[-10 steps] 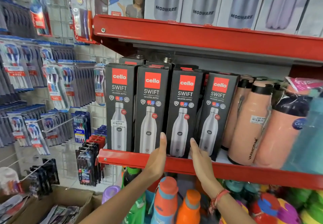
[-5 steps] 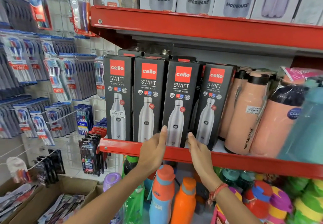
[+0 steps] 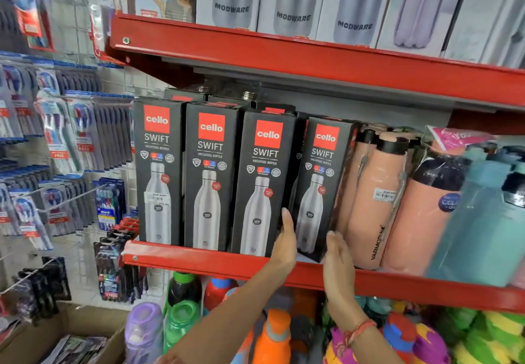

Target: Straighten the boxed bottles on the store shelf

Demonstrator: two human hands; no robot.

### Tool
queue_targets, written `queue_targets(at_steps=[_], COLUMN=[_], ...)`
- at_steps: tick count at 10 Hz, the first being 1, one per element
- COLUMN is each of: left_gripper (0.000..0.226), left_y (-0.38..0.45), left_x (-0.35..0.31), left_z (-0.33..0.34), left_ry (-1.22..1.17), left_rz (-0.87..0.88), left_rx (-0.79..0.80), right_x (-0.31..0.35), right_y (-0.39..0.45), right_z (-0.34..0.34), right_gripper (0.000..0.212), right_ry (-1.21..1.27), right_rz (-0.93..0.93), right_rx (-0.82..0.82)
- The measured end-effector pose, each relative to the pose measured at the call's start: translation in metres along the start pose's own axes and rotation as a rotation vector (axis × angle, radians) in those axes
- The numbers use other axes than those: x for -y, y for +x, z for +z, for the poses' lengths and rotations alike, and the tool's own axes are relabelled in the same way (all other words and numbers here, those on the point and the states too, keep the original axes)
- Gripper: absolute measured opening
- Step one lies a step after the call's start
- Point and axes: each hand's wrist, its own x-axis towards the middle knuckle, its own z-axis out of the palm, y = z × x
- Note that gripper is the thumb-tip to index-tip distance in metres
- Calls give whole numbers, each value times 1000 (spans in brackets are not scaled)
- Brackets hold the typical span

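We see four black Cello Swift boxes along the front edge of the red shelf [image 3: 199, 264], each printed with a steel bottle. Three stand upright; the fourth box [image 3: 319, 184], rightmost, tilts right against a peach flask [image 3: 375, 207]. Our left hand [image 3: 285, 243] and right hand [image 3: 336, 261], fingers extended, press flat against its lower sides.

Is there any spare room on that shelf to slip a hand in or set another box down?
Hardly any. The one gap lies between the third cello box and the tilted fourth cello box, where the left hand reaches in. The right hand is at the fourth box's other side, which leans on the peach bottles. Overhead, bare space runs under the upper shelf.
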Motion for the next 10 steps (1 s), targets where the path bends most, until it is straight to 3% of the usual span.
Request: queue_targets(at_steps=[1, 3, 5, 7, 8, 9, 10], left_gripper=[83, 133, 140, 103, 115, 89, 67], left_y=[4, -15, -37, -59, -70, -85, -112], left_x=[-3, 20, 22, 11, -1, -22, -80], left_z=[0, -17, -29, -31, -36, -46, -68], left_ry=[-6, -27, 3, 115, 164, 223, 283], left_rz=[-23, 13, 68, 45, 29, 153, 440], left_rx=[-12, 3, 12, 66, 146, 148, -44], right_x=[3, 4, 14, 20, 30, 53, 119], right_y=[5, -5, -25, -37, -48, -62, -69], right_z=[5, -3, -7, -11, -11, -8, -3], right_gripper=[61, 60, 62, 65, 64, 57, 57], right_ry=[25, 32, -46, -86, -91, -102, -135], right_rz=[75, 100, 98, 114, 106, -89, -392], right_rx=[131, 130, 180, 171, 161, 142, 69])
